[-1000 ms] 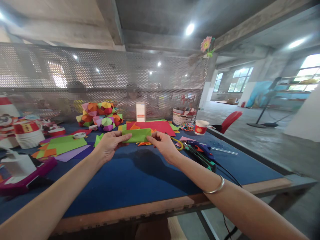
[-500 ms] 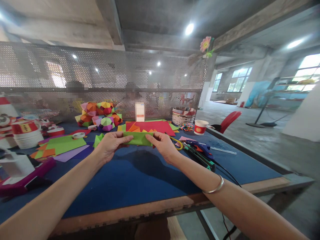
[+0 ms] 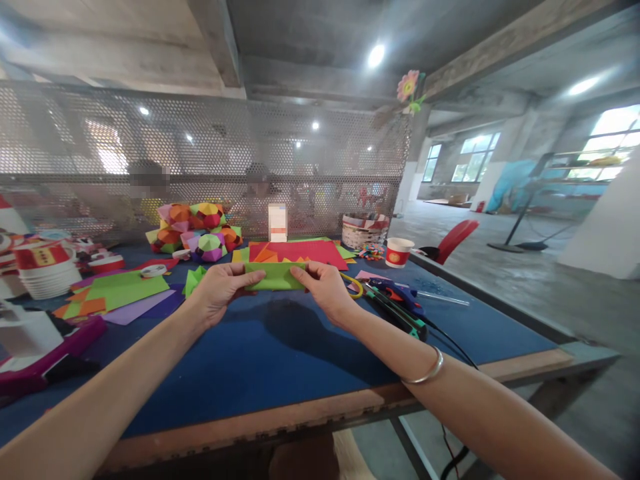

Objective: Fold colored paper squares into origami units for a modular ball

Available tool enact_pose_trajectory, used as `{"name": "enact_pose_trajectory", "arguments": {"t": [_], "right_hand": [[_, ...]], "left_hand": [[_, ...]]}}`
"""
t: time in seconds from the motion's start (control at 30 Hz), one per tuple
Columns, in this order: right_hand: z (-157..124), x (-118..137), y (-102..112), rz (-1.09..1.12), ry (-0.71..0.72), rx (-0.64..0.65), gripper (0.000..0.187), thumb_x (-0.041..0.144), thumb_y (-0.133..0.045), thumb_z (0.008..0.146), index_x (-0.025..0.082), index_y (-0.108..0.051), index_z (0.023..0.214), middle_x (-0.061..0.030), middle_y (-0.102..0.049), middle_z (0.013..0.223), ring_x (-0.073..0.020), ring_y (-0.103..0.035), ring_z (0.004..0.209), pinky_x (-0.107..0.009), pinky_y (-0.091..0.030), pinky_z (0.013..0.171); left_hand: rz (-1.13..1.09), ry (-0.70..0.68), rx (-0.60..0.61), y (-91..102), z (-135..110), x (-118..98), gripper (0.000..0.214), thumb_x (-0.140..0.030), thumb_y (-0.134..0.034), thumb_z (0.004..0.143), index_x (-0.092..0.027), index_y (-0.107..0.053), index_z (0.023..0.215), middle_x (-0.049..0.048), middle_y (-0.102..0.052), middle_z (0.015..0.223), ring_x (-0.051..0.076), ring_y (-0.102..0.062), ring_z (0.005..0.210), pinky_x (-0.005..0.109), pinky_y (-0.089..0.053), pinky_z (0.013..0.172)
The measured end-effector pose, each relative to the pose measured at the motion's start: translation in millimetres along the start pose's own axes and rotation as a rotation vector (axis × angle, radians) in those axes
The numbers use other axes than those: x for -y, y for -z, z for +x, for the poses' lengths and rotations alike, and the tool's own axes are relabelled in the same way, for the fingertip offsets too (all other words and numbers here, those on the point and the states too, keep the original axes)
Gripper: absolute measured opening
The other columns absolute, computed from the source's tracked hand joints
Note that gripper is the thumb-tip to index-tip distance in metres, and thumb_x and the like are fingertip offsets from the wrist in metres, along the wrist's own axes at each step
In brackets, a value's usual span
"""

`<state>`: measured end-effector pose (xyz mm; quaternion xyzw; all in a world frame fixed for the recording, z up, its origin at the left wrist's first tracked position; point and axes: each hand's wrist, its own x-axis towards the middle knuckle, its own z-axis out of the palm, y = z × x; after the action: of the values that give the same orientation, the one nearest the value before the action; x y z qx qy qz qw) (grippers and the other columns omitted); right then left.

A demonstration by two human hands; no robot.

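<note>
A strip of green paper [image 3: 277, 276], apparently folded, is stretched level above the blue tabletop [image 3: 240, 373]. My left hand [image 3: 223, 287] pinches its left end between thumb and fingers. At the right end, my right hand [image 3: 324, 285] grips it the same way, with a bangle on that wrist. Behind the strip lie red paper sheets [image 3: 320, 255] with orange pieces on them. Just left of my left hand is a crumpled or folded green paper piece [image 3: 193, 280]. The fingers behind the strip are mostly hidden.
To the right lie a blue glue gun [image 3: 395, 288], a green-and-black cutter [image 3: 395, 310] and yellow-handled scissors [image 3: 357, 287]. A paper cup [image 3: 399, 253] and basket [image 3: 365, 231] stand behind. Leftward are coloured sheets [image 3: 130, 291], paper balls [image 3: 207, 247], stacked cups [image 3: 45, 267] and a purple tape dispenser [image 3: 55, 357].
The view has shifted slightly, so the surroundings sit a little further left. Both hands keep their hold on the green paper, with hardly any movement.
</note>
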<state>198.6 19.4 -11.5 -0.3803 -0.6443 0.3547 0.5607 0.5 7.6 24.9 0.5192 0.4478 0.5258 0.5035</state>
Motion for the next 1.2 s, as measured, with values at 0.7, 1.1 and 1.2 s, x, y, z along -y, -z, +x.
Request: {"name": "enact_pose_trajectory", "arguments": {"t": [0.7,1.1,1.2], "right_hand": [[-10.7,0.6,-2.5,-0.93,-0.087,0.339,0.013,0.021,-0.062,0.09,0.017,-0.073,0.086,-0.0072,-0.073,0.085,-0.0213,-0.064,0.082,-0.03,-0.04,0.07],[-24.9,2.7,-7.5,-1.087,0.015,0.42,0.03,0.016,-0.054,0.097,0.015,-0.052,0.127,-0.0147,-0.061,0.127,-0.0256,-0.064,0.112,-0.033,-0.048,0.086],[-25.3,2.1,-7.2,-1.109,0.05,0.398,0.042,0.015,-0.055,0.095,0.016,-0.045,0.135,-0.0169,-0.055,0.135,-0.0275,-0.063,0.116,-0.034,-0.049,0.083]], "left_hand": [[0.983,-0.019,0.306,9.2,10.6,24.5,0.012,-0.028,-0.07,0.056,-0.021,-0.064,0.05,-0.0022,-0.053,0.048,0.016,-0.046,0.053,0.028,-0.029,0.055],[1.124,-0.191,0.394,10.7,10.6,26.8,0.011,-0.028,-0.069,0.064,-0.021,-0.06,0.063,0.0027,-0.062,0.067,0.022,-0.057,0.065,0.032,-0.038,0.063],[1.164,-0.356,0.338,11.9,8.6,27.8,0.024,-0.028,-0.074,0.066,-0.021,-0.065,0.086,0.008,-0.065,0.092,0.03,-0.061,0.09,0.038,-0.045,0.08]]}}
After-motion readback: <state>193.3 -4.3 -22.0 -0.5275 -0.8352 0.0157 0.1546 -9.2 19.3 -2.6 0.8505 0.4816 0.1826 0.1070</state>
